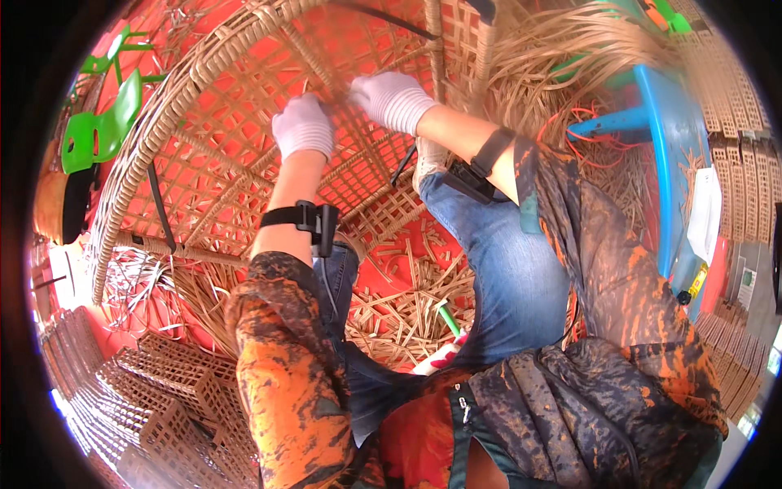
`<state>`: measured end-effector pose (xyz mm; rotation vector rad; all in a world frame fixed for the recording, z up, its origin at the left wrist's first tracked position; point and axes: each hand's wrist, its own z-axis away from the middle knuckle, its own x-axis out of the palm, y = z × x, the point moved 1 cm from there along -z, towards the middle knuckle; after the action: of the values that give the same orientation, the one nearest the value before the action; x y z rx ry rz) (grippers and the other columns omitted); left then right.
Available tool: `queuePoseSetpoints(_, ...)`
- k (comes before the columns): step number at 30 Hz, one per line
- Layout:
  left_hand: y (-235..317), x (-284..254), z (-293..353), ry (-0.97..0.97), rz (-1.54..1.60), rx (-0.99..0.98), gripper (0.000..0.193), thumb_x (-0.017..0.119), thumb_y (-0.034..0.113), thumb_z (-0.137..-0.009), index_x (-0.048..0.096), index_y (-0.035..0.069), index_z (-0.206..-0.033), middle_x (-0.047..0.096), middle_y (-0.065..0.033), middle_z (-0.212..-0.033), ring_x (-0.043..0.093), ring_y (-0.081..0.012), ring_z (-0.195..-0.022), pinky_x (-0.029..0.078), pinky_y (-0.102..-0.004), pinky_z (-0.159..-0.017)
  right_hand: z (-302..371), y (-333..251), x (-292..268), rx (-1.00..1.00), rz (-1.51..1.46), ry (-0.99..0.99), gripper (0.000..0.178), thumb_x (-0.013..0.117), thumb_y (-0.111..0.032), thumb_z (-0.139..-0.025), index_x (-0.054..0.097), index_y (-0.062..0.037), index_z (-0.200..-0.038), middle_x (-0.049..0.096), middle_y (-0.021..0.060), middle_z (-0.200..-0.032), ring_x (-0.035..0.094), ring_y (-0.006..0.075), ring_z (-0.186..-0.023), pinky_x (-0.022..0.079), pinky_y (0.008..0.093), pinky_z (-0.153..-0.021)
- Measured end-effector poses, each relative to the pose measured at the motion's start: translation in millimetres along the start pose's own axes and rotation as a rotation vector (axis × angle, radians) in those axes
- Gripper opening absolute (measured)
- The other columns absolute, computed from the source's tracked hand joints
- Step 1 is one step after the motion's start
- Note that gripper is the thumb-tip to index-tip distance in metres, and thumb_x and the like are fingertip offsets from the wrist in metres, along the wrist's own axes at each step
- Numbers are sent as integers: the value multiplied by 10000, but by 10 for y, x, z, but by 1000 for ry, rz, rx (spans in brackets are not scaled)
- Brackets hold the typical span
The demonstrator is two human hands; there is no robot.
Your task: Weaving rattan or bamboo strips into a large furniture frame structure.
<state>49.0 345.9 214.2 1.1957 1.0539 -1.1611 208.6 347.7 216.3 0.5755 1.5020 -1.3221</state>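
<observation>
A large woven rattan basket frame (187, 73) with a thick wrapped rim and open lattice tilts in front of me, over my legs. My left hand (303, 126), in a white glove, is closed against the lattice near its middle. Close by on the right, my right hand (393, 99), also gloved, has its fingers curled together at the weave. Brown strands between the two hands are blurred, so I cannot make out what the fingertips pinch. Dark straps circle both my forearms.
Loose rattan strips (562, 41) hang at the upper right, beside a blue plastic stool (664, 163). Cut scraps (399, 310) litter the red floor between my legs. Stacked woven panels (171, 383) stand at lower left. A green chair (106, 130) is at far left.
</observation>
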Motion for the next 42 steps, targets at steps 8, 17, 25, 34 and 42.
queuePoseSetpoints(8, -72, -13, -310, -266, 250, 5, 396, 575, 365, -855, 631, 78, -1123, 648, -162, -1084, 637, -307, -958, 488, -404, -849, -18, -152, 338, -139, 356, 26, 267, 550, -155, -834, 574, -21, -1064, 661, 174, -986, 661, 306, -886, 543, 434, -635)
queuePoseSetpoints(17, 105, -33, -235, -250, 311, 76, 392, 625, 326, -825, 649, 85, -1133, 667, -142, -1074, 640, -277, -984, 486, -352, -871, 238, -503, 601, -401, 438, -217, 169, 576, -115, -803, 626, -10, -926, 665, 153, -728, 684, 303, -726, 522, 463, -562)
queuePoseSetpoints(25, 238, 123, -309, -74, 431, 134, 307, 641, 284, -777, 681, 114, -1030, 640, -147, -1072, 601, -346, -991, 472, -405, -887, -120, 239, 58, 24, 126, -157, 360, 431, -335, -888, 682, -91, -972, 670, 153, -997, 637, 343, -942, 502, 447, -802)
queuePoseSetpoints(34, -214, 19, -311, 111, 343, 117, 201, 619, 153, -766, 691, 80, -939, 657, -140, -908, 631, -307, -854, 498, -375, -792, -432, 187, 404, 167, -988, -57, 300, 558, -300, -897, 670, -61, -1039, 674, 95, -842, 640, 175, -737, 508, 320, -660)
queuePoseSetpoints(42, -366, -287, -64, 37, 389, 142, 208, 608, 87, -759, 658, 42, -956, 626, -157, -1012, 599, -344, -968, 498, -398, -852, -404, -135, 358, 40, -1199, -336, 288, 520, -206, -943, 582, -77, -1193, 562, -5, -675, 531, 87, -533, 421, 243, -482)
